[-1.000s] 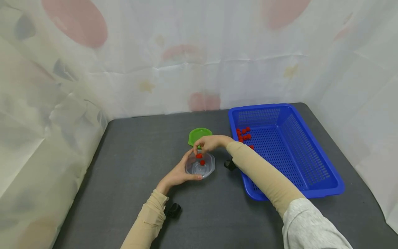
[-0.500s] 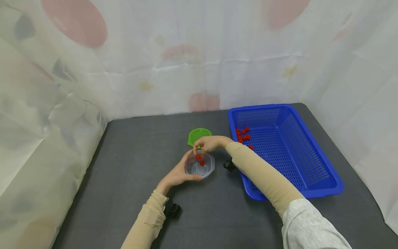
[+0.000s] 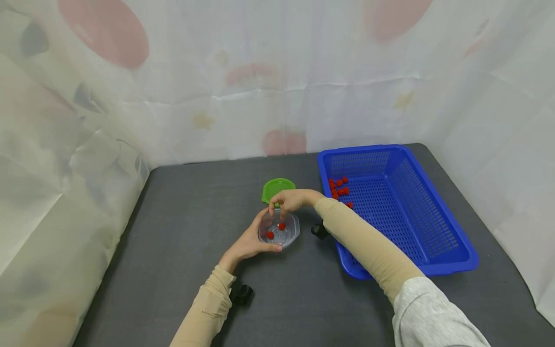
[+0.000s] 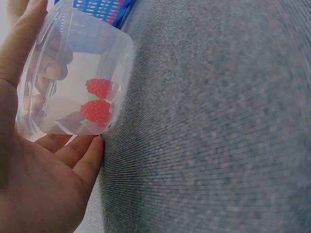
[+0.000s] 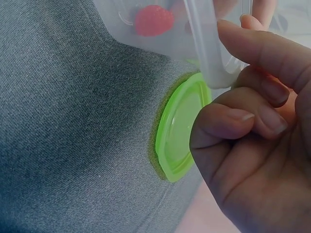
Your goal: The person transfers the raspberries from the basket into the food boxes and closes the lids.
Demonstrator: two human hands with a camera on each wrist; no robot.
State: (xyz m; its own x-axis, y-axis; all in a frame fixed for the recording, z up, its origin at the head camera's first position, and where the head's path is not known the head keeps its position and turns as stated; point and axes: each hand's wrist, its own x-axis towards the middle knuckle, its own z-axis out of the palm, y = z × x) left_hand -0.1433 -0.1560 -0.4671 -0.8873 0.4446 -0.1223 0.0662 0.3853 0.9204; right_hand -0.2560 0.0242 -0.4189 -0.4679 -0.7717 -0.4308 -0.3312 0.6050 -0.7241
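My left hand (image 3: 249, 242) grips a clear plastic container (image 3: 279, 231) that stands on the dark grey table; its fingers (image 4: 73, 160) curl round the container's wall (image 4: 73, 58). Two red raspberries (image 3: 270, 235) (image 3: 282, 226) lie inside, seen close together (image 4: 97, 99) through the wall. My right hand (image 3: 288, 200) hovers over the container's far rim with curled fingers (image 5: 243, 121) that hold nothing. One raspberry (image 5: 153, 20) and the rim (image 5: 206, 48) show beside them.
A green lid (image 3: 279, 187) (image 5: 182, 126) lies flat just behind the container. A blue perforated basket (image 3: 433, 231) stands to the right with several raspberries (image 3: 339, 188) in its far left corner. A patterned curtain closes the back and sides.
The raspberry pinched in my right hand has dropped into the container and now lies at its left side. Both hands and the container have stayed in place.
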